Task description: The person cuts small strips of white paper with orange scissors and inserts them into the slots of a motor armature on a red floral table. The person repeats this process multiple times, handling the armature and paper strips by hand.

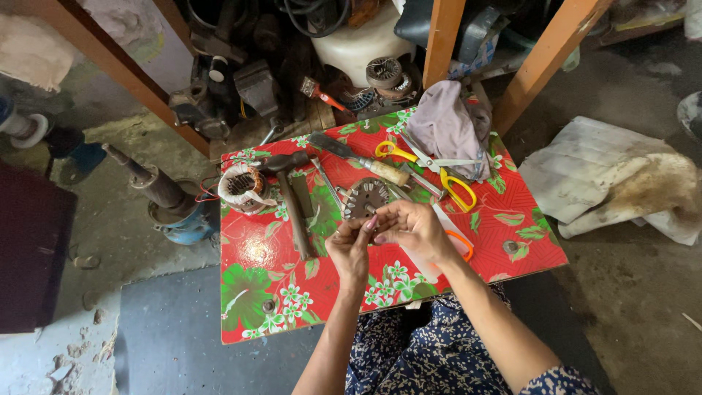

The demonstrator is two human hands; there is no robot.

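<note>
Both hands meet over the red floral tabletop point(263, 256): the left hand point(351, 247) and right hand point(414, 230) pinch a small pinkish strip point(371, 222) together at their fingertips, just above a round metal motor part point(364, 197). Beside them lie a grey cloth point(450, 128), a hammer point(291, 197), a wound coil point(241, 186) and yellow scissors point(439, 168).

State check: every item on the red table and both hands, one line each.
left hand: pinching a small item, too small to identify
right hand: fingertips meeting the left's
yellow scissors: lying open
hammer: lying flat
stator coil: on its side, wires trailing
slotted metal disc: flat
grey cloth: crumpled
</note>
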